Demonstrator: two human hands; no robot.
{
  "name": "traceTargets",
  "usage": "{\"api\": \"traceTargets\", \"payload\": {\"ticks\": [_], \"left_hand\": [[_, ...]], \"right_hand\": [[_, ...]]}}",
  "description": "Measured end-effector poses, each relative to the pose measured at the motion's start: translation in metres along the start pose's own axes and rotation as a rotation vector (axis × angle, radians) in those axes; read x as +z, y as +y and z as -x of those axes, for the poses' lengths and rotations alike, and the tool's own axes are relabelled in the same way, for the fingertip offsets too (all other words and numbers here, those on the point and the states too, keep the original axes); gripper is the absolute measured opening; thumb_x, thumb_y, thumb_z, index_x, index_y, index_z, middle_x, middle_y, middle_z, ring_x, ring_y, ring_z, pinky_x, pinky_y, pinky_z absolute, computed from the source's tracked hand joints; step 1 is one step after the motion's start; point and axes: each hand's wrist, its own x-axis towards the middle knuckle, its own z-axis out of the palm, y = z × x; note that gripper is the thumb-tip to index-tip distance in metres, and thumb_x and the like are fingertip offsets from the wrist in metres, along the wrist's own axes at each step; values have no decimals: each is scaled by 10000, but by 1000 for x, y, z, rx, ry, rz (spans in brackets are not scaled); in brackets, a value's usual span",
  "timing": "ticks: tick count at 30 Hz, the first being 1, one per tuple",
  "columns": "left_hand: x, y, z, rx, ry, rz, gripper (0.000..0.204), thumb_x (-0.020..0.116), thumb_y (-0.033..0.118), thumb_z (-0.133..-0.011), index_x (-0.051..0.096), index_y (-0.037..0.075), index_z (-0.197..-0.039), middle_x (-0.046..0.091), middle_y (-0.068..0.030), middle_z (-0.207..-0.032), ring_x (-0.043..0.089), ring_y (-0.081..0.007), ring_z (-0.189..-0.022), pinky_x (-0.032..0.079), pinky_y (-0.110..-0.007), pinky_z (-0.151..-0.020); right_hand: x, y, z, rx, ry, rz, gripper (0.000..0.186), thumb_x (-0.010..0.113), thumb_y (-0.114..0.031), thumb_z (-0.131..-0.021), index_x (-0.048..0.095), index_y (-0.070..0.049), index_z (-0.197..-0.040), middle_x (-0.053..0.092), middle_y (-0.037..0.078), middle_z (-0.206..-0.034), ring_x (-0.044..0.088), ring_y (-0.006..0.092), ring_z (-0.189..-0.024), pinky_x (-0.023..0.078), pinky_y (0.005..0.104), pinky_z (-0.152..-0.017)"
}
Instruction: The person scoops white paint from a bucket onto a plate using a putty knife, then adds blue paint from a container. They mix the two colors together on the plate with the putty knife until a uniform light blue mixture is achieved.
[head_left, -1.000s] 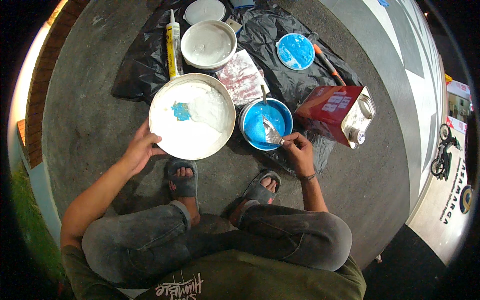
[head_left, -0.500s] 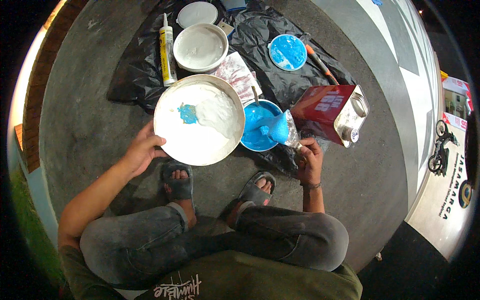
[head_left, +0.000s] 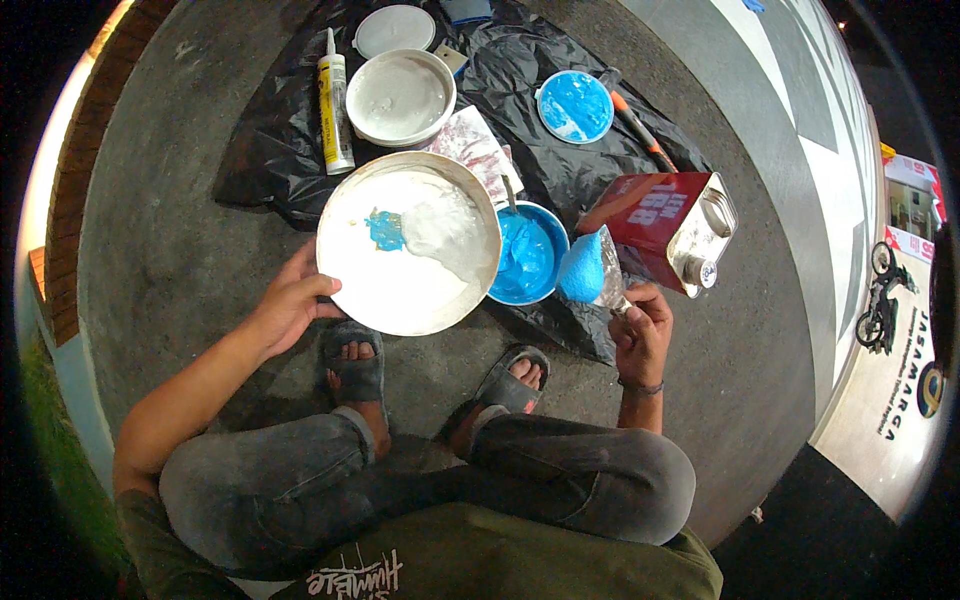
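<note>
My left hand [head_left: 295,305] grips the rim of a round white pan [head_left: 375,280], which holds white paste and a small blue patch. My right hand [head_left: 643,330] is closed on the handle of a putty knife [head_left: 610,285], its blade loaded with a lump of bright blue paste [head_left: 580,265]. Just left of the blade sits a tub of blue paste [head_left: 530,255], partly behind the pan, with a handle sticking up from its back edge. A dark red rectangular metal can [head_left: 655,225] lies beyond my right hand, its capped end toward the right.
A black plastic sheet [head_left: 270,165] carries a caulk tube [head_left: 335,110], a gray-paste tub [head_left: 398,95], a white lid [head_left: 392,32], a blue-smeared lid [head_left: 575,105], a dusty sanding pad [head_left: 470,140] and an orange-handled tool [head_left: 640,130]. A motorbike [head_left: 880,295] stands far right.
The putty knife has come up out of the blue tub and moved right, carrying blue paste. The pan in my left hand has shifted right and slightly toward me.
</note>
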Motion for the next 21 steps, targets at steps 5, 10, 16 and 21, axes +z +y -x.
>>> {"api": "traceTargets", "payload": {"ticks": [5, 10, 16, 21], "left_hand": [[8, 1, -4, -14, -62, 0, 762, 650, 105, -846, 307, 78, -1526, 561, -111, -1317, 596, -237, -1176, 556, -438, -922], [17, 2, -5, -50, -62, -38, 791, 668, 128, -828, 300, 87, -1527, 535, -114, -1360, 585, -244, -1200, 561, -433, -920], [22, 3, -7, -59, -118, -59, 793, 659, 136, -817, 303, 88, -1525, 527, -112, -1374, 582, -247, -1213, 568, -425, -916], [19, 0, -8, -78, -100, -74, 793, 647, 130, -812, 303, 90, -1525, 530, -107, -1373, 588, -242, -1206, 570, -418, -913]], "right_hand": [[17, -14, 5, -65, -44, 61, 195, 709, -156, -854, 636, -7, -956, 550, -3, -849, 470, 68, -596, 360, 228, -501], [36, -9, 1, -489, -100, 633, 245, 736, -99, -771, 685, 2, -988, 615, 72, -867, 589, 186, -747, 470, 301, -651], [39, 26, 3, -744, -272, 990, 462, 778, -3, -693, 727, -78, -1146, 630, 118, -978, 643, 251, -807, 523, 343, -691], [21, 58, 6, -862, -308, 1013, 544, 807, -16, -628, 730, -105, -1159, 626, 111, -1003, 622, 262, -799, 507, 356, -675]]}}
